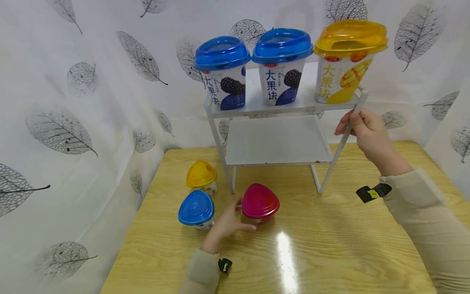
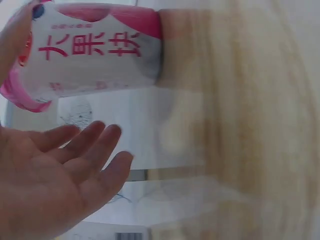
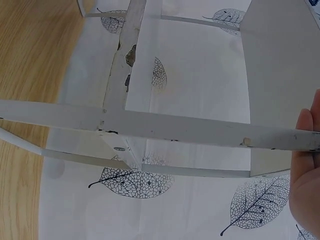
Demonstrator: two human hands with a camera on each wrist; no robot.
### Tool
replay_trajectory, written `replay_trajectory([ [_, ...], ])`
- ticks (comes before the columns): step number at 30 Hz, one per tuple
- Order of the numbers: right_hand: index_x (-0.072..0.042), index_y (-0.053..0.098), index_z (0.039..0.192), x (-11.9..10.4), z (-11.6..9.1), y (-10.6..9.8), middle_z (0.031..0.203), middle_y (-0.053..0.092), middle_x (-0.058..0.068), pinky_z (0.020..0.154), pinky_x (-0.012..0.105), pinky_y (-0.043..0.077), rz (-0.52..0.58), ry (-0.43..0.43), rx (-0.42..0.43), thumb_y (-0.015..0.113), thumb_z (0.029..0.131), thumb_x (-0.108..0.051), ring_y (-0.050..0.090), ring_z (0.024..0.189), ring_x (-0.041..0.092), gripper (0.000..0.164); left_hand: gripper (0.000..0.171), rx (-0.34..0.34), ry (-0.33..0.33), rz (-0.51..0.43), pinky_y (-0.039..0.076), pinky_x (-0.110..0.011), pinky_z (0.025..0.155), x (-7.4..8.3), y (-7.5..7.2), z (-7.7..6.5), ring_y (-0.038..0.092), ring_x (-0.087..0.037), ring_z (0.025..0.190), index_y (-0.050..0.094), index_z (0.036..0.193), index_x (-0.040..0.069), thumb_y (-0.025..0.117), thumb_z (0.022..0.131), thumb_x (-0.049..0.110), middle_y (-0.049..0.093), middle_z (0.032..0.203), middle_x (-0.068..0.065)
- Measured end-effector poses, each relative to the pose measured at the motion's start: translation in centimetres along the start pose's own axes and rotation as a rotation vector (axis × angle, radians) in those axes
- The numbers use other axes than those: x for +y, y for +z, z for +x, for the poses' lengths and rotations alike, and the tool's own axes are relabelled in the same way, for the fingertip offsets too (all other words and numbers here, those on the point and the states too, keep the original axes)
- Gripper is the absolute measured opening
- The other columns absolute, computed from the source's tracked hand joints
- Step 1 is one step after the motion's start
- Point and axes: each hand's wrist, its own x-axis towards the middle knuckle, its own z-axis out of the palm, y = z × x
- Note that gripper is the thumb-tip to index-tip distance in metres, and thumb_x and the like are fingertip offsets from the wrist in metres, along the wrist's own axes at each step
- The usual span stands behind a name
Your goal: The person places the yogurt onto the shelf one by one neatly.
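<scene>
Standing: six cups, one rack

The cup at the left hand has a deep pink lid and pink lettering on white; left of that hand are a blue-lidded cup and a yellow-lidded cup. The rack gripped by the right hand is white with dark chips. Above that grip, a white-and-yellow cup has a yellow lid; leftward, two cups pair blue lids with dark berry pictures. Beneath the hands, the table shows yellowish wood grain; behind, white cloth carries black leaf prints.
</scene>
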Motion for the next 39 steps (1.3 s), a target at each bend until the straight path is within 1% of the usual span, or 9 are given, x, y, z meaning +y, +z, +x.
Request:
replay_trajectory([
  [5, 0.000, 0.052, 0.085, -0.1, 0.0, -0.1, 0.073, 0.060, 0.002, 0.071, 0.015, 0.045, 0.004, 0.002, 0.007, 0.040, 0.093, -0.021, 0.060, 0.068, 0.010, 0.025, 0.084, -0.071, 0.029, -0.060, 0.032, -0.046, 0.094, -1.2, 0.5, 0.8, 0.041, -0.032, 0.115, 0.028, 0.134, 0.001, 0.077, 0.069, 0.018, 0.041, 0.129, -0.017],
  [12, 0.000, 0.051, 0.086, 0.1, -0.1, 0.0, 0.074, 0.060, 0.002, 0.071, 0.016, 0.046, 0.023, 0.030, -0.005, 0.041, 0.092, -0.022, 0.061, 0.068, 0.011, 0.026, 0.081, -0.070, 0.108, -0.117, 0.029, -0.045, 0.097, -1.6, 1.8, 1.9, 0.041, -0.028, 0.117, 0.032, 0.133, 0.005, 0.078, 0.067, 0.011, 0.045, 0.126, -0.013],
  [14, 0.001, 0.051, 0.086, 0.1, -0.1, 0.0, 0.074, 0.060, 0.002, 0.071, 0.016, 0.046, 0.023, 0.029, -0.007, 0.041, 0.092, -0.022, 0.061, 0.068, 0.011, 0.026, 0.079, -0.053, 0.127, -0.128, 0.031, -0.045, 0.095, -1.4, 2.1, 2.0, 0.043, -0.027, 0.115, 0.035, 0.131, 0.005, 0.078, 0.066, 0.009, 0.047, 0.124, -0.013],
  [19, 0.001, 0.050, 0.086, 0.0, -0.1, 0.0, 0.073, 0.060, 0.002, 0.070, 0.016, 0.046, 0.044, 0.024, -0.002, 0.041, 0.092, -0.023, 0.060, 0.068, 0.011, 0.026, 0.078, -0.019, 0.119, -0.195, 0.031, -0.045, 0.095, 0.9, 1.9, 1.4, 0.043, -0.030, 0.114, 0.034, 0.131, 0.001, 0.076, 0.066, 0.003, 0.047, 0.124, -0.016],
  [21, 0.001, 0.050, 0.086, 0.0, -0.1, 0.0, 0.073, 0.059, 0.003, 0.070, 0.016, 0.046, 0.057, 0.024, 0.002, 0.041, 0.092, -0.022, 0.060, 0.068, 0.011, 0.026, 0.078, -0.010, 0.113, -0.224, 0.030, -0.045, 0.096, 1.1, 2.0, 1.3, 0.042, -0.030, 0.115, 0.033, 0.132, 0.001, 0.076, 0.066, 0.002, 0.046, 0.125, -0.016],
  [26, 0.001, 0.050, 0.085, -0.1, -0.1, 0.1, 0.073, 0.059, 0.003, 0.070, 0.017, 0.046, 0.078, 0.026, 0.012, 0.041, 0.092, -0.022, 0.060, 0.068, 0.011, 0.025, 0.079, 0.025, 0.115, -0.203, 0.030, -0.044, 0.096, -0.8, 2.9, 2.2, 0.042, -0.026, 0.116, 0.034, 0.132, 0.007, 0.077, 0.067, 0.010, 0.046, 0.126, -0.011],
  [28, 0.001, 0.050, 0.086, -0.1, -0.1, 0.2, 0.074, 0.059, 0.003, 0.070, 0.016, 0.046, 0.060, 0.031, 0.014, 0.041, 0.092, -0.023, 0.060, 0.068, 0.011, 0.026, 0.079, 0.035, 0.113, -0.183, 0.030, -0.044, 0.096, -0.8, 3.0, 2.3, 0.042, -0.026, 0.116, 0.034, 0.132, 0.007, 0.078, 0.067, 0.012, 0.047, 0.125, -0.010],
  [34, 0.000, 0.050, 0.086, -0.1, -0.1, 0.2, 0.074, 0.059, 0.002, 0.071, 0.016, 0.045, 0.013, 0.045, 0.016, 0.040, 0.092, -0.024, 0.060, 0.069, 0.011, 0.027, 0.078, 0.055, 0.115, -0.164, 0.031, -0.043, 0.095, 0.0, 3.1, 2.2, 0.044, -0.025, 0.114, 0.036, 0.131, 0.008, 0.079, 0.066, 0.016, 0.048, 0.124, -0.009],
  [39, 0.001, 0.050, 0.086, -0.1, -0.2, 0.1, 0.074, 0.059, 0.003, 0.071, 0.015, 0.045, 0.029, 0.035, 0.013, 0.041, 0.092, -0.024, 0.060, 0.068, 0.011, 0.027, 0.077, 0.066, 0.187, -0.158, 0.034, -0.041, 0.094, 1.5, 3.1, 2.4, 0.045, -0.022, 0.113, 0.037, 0.131, 0.011, 0.079, 0.066, 0.018, 0.049, 0.123, -0.006],
])
